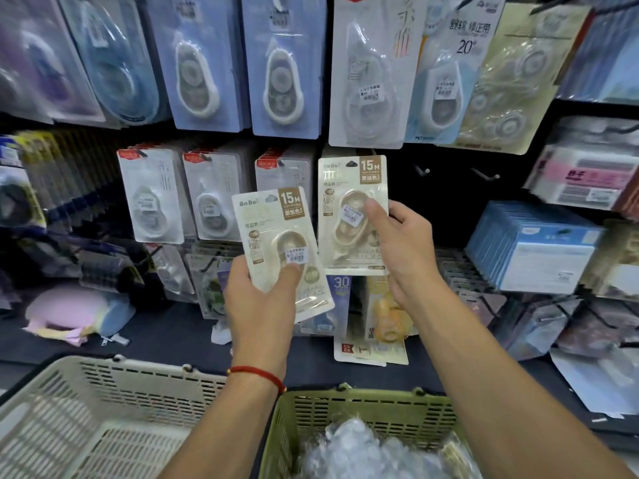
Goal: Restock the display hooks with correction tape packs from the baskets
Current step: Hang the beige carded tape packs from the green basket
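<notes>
My left hand (257, 299) grips a cream "15M" correction tape pack (276, 236) by its lower half, thumb on the blister, tilted slightly left. My right hand (397, 243) pinches a second identical pack (349, 209), held upright against the dark display wall, its top hole level with the middle row of hooks. Two bare hooks (423, 171) (487, 175) stick out just right of that pack. Below, a green basket (363, 409) holds clear-wrapped packs, and a cream basket (114, 402) stands to its left.
Hanging rows of correction tape packs (283, 84) fill the wall above and to the left. Blue boxes (532, 247) and other stock sit on shelves at right. A pastel pouch (79, 312) lies on the dark ledge at left.
</notes>
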### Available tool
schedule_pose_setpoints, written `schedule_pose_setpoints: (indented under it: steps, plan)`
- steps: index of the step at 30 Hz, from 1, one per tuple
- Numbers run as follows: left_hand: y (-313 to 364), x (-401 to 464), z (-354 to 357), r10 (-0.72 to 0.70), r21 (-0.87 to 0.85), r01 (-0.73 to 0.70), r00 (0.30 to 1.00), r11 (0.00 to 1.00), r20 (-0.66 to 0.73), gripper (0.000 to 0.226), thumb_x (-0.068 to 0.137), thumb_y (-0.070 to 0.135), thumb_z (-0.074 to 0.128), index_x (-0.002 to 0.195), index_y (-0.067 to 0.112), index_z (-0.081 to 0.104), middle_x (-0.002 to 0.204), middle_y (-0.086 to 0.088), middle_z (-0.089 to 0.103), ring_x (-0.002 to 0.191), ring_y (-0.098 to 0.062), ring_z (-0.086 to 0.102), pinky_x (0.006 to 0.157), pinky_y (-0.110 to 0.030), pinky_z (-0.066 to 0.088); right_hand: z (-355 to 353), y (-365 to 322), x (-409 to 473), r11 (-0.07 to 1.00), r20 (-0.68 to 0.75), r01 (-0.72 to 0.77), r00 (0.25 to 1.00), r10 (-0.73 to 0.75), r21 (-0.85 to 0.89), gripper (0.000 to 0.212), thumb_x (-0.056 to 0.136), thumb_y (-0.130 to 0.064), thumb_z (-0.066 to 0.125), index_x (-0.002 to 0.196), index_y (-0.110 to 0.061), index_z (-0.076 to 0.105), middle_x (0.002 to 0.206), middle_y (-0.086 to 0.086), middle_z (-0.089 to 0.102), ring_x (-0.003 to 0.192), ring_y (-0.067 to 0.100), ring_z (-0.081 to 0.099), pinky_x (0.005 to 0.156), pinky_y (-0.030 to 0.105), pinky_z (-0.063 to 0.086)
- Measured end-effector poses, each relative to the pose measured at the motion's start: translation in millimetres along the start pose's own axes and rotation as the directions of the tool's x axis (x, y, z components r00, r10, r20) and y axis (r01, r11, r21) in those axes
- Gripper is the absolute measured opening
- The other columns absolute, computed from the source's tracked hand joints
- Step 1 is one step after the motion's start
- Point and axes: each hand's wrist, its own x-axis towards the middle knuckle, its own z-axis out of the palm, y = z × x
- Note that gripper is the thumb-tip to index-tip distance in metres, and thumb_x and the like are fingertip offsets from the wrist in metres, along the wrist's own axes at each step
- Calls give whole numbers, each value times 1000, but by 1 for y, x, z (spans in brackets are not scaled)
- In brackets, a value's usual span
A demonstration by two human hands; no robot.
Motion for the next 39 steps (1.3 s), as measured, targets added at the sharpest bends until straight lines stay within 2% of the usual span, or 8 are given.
schedule_pose_setpoints:
  steps: [6,9,11,16,26,34,37,39]
  plan:
    - [0,0,-1,93,30,-91,991,995,-93,23,88,30,80,104,35,64,98,23,75,82,4,73,65,-30,64,5,2,4,988,-117,11,993,-30,-153,34,96,-46,72,111,-16,76,98,-1,80,93,7,73,80,28,52]
    - [-1,1,0,75,8,-74,993,997,-88,30,87,27,80,106,36,60,101,18,75,87,-1,74,69,-40,65,3,8,-4,876,-141,-13,988,-63,-481,58,98,-53,65,142,-17,56,137,3,63,126,18,57,104,39,49]
    - [-3,1,1,71,-37,-72,997,997,-25,40,88,18,79,113,38,54,106,14,73,91,-1,73,66,-26,63,2,13,-21,818,-69,69,989,-132,-571,46,100,-50,61,139,-27,53,138,-5,57,128,13,53,106,37,47]
    - [-6,-2,10,61,-48,-52,978,997,200,65,88,4,77,124,51,51,108,19,76,99,-1,73,72,-14,55,6,25,-48,954,264,45,964,37,-296,21,101,-42,66,119,-33,67,110,-17,76,101,-1,71,86,23,59]
    - [-15,-11,23,85,54,-118,906,992,415,73,84,2,65,135,52,52,122,35,65,117,5,62,88,-15,54,-4,13,-33,982,-40,49,998,-57,-181,23,105,-37,63,125,-26,63,116,-3,76,108,14,73,97,50,59]
    - [-19,-11,27,82,42,-115,881,993,465,77,87,2,65,148,45,45,158,20,44,129,11,52,103,-19,51,4,11,-18,983,-84,110,989,-124,-149,16,101,-44,66,108,-30,72,99,-8,80,94,11,76,86,40,60]
    - [-21,-2,27,46,111,-107,890,988,453,78,87,6,66,154,39,43,157,18,47,138,-5,52,116,-34,46,0,18,-16,897,-45,120,987,-154,-425,45,101,-50,63,139,-26,60,123,-13,72,116,6,67,93,19,49]
    - [-22,6,27,95,258,-219,903,941,420,76,92,3,64,157,34,41,163,18,38,149,-2,36,125,-34,33,-4,25,-17,709,-7,156,975,-221,-688,69,102,-46,61,160,-19,35,153,0,48,140,16,45,109,27,40]
